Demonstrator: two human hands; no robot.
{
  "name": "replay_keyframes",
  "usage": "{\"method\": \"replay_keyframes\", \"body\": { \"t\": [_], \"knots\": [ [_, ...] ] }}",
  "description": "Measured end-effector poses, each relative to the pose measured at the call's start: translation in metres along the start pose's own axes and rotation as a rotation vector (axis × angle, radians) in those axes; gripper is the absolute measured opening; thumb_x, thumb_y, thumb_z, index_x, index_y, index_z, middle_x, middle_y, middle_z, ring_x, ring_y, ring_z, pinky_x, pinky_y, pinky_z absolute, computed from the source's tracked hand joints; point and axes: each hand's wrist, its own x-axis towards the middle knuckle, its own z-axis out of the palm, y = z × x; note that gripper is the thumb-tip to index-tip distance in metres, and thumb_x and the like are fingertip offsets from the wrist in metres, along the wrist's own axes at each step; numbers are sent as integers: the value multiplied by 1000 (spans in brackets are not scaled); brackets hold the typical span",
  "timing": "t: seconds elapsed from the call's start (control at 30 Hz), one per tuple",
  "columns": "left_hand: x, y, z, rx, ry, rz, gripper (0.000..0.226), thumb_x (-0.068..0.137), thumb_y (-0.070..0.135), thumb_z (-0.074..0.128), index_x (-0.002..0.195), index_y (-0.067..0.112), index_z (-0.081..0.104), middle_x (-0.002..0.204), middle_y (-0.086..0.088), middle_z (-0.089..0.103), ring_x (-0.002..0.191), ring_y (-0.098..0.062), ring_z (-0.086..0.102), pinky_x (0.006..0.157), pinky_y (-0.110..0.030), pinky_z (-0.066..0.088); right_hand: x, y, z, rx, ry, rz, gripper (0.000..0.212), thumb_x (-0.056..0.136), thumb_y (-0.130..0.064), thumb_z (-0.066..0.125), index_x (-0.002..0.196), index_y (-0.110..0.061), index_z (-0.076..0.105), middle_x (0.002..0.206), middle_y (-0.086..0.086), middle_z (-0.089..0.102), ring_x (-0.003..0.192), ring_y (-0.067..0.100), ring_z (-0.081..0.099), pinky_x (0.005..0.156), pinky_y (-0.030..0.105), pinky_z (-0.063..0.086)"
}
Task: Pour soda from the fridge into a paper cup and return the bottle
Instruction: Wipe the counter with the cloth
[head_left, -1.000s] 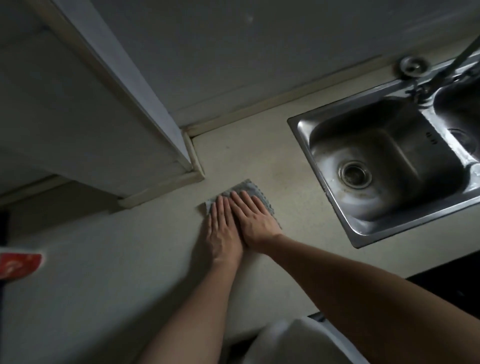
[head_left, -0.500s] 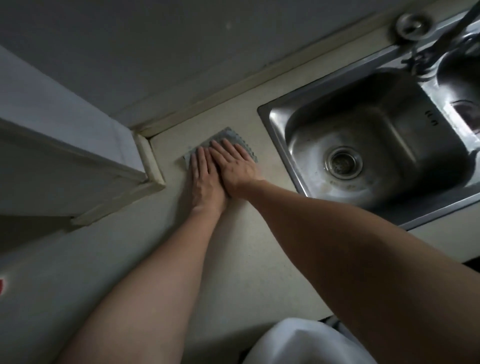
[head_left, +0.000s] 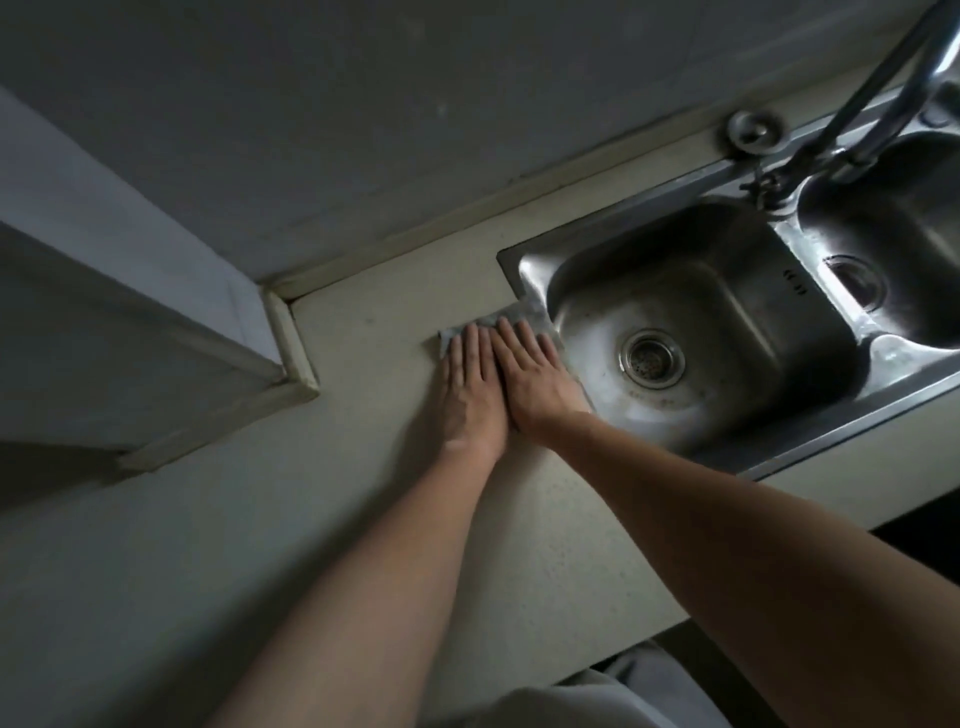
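Note:
A small grey cloth (head_left: 511, 318) lies flat on the pale countertop (head_left: 363, 499), its right edge reaching the left rim of the steel sink (head_left: 524, 265). My left hand (head_left: 470, 395) and my right hand (head_left: 535, 382) lie side by side on the cloth, palms down with straight fingers, pressing it onto the counter. Most of the cloth is hidden under my hands. No soda bottle, paper cup or fridge is in view.
The double sink's left basin has a round drain (head_left: 652, 358); a chrome tap (head_left: 883, 104) rises at the back right. A white cabinet block (head_left: 130, 312) juts out over the counter on the left. The wall runs along the back.
Both hands have slid the cloth across the counter to the right, from beside the cabinet corner to the sink's left rim. The red object at far left has left the view.

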Motion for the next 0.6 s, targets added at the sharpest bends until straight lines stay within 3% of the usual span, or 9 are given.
{"method": "replay_keyframes", "body": {
  "t": [0.1,0.17,0.23,0.37,0.5,0.6],
  "knots": [
    [-50,-22,12,-36,54,-50,59,97,16,14,151,-3,-2,160,-20,-5,151,-35,1,123,-45,-1,-25,-32,20,21,-15,-96,60,102,-31,23,155,-21,-3,162,0,-9,148,20,-16,122,41,-2],
    [-77,-42,19,-103,126,-89,61,93,17,19,150,-3,26,158,-23,22,146,-36,24,119,-44,11,-30,-56,35,-3,-28,-164,60,102,-33,23,155,-23,-3,162,-2,-9,148,17,-17,122,39,-4],
    [-86,-63,19,-150,71,-156,60,90,18,25,144,-4,40,152,-23,37,141,-36,37,115,-43,17,-24,-77,43,-2,-49,-206,60,102,-33,22,155,-24,-4,162,-5,-10,147,15,-18,122,39,-3],
    [-66,-96,19,-189,-76,-270,61,89,24,33,143,-3,43,150,-20,43,137,-35,44,119,-38,6,18,-103,38,2,-67,-292,58,103,-33,21,155,-27,-3,162,-7,-8,147,13,-18,122,37,-6],
    [-25,-102,18,-170,-2,-412,72,89,33,38,150,-2,26,155,-21,33,143,-38,33,119,-38,-2,66,-98,19,-10,-93,-377,58,102,-30,25,155,-28,3,163,-11,-3,149,10,-11,122,36,-3],
    [16,-104,19,-75,-71,-351,75,97,37,26,155,0,-2,163,-21,-5,151,-35,-6,121,-44,-6,95,-81,5,26,-68,-325,57,101,-28,20,155,-28,4,163,-12,-4,148,9,-11,122,34,-5]
  ]
}}
